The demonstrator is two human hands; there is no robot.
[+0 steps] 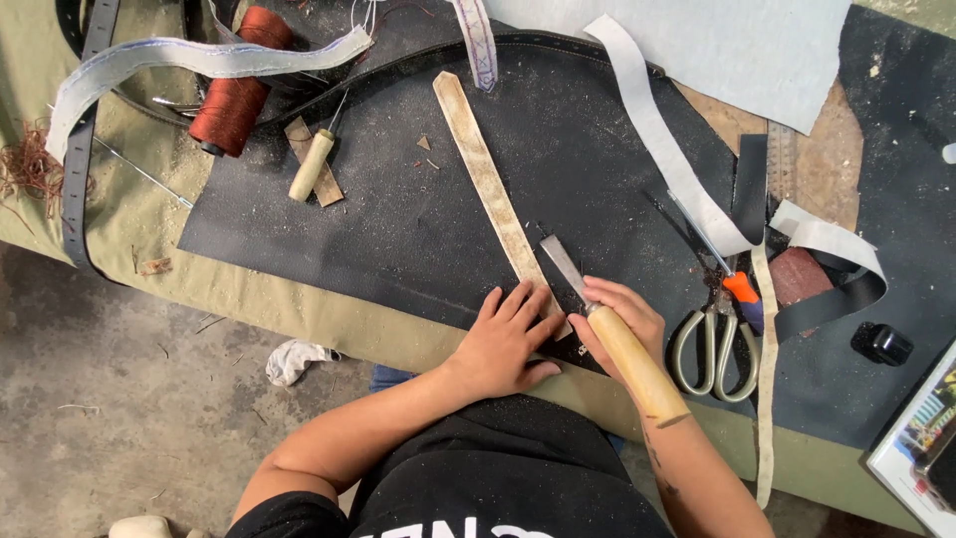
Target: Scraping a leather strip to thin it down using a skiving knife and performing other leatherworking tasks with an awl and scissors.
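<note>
Right hand (619,317) at lower centre is closed around one wooden-handled chisel (607,325), fingers wrapped where handle meets blade, handle running down-right past the wrist. The flat steel blade points up-left, its tip lying on or just over one tan leather strip (490,189); contact cannot be told for sure. Left hand (506,339) lies flat, palm down, fingers spread, holding nothing, pressing the near end of that strip just left of the blade. The strip runs diagonally from upper centre down to the hands, on one black mat (418,214) that covers the middle of the frame.

Right of the hands: one pair of scissors (715,339) with pale loop handles, and one orange-handled tool (732,284) lying across them. Further right, one small black object (881,344).

Upper left: one spool of rust-red thread (234,85), one awl (314,162) with a pale wooden handle just below it, a tangle of loose red thread (30,169) at the far left edge. One long grey-white strip (189,58) arcs across the top left; another white strip (662,139) runs down from top centre to the right. One black belt strap (80,149) hangs along the left edge. One crumpled white rag (294,359) lies on the floor at lower left.
</note>
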